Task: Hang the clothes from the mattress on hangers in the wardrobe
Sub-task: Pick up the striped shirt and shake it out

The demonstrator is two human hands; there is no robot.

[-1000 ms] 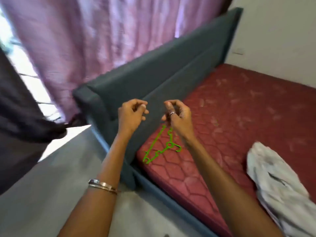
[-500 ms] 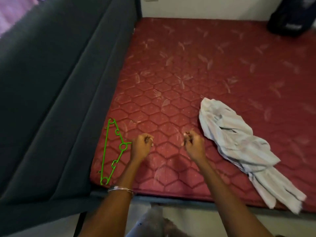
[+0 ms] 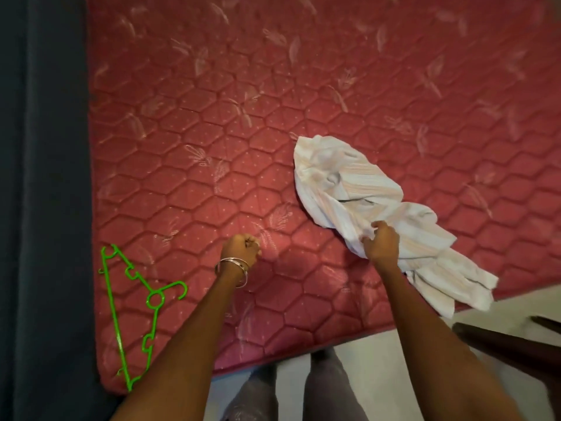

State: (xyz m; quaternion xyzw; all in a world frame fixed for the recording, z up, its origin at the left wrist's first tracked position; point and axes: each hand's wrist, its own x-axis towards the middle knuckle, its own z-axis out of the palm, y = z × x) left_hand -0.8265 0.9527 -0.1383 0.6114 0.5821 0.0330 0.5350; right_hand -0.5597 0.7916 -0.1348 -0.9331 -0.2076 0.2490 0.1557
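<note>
A crumpled pale striped shirt (image 3: 373, 214) lies on the red mattress (image 3: 273, 117), near its front edge. The right hand (image 3: 381, 241) pinches a fold of the cloth at its near side; the left hand (image 3: 243, 249) hovers curled into a fist, holding nothing. The step in hand looks like the pick-up of 1 garment. Next it probably needs lifting and shaking open, then threading onto the green hanger (image 3: 135, 317), which lies well apart by the dark bed frame (image 3: 42, 208). Nothing lies between them.
</note>
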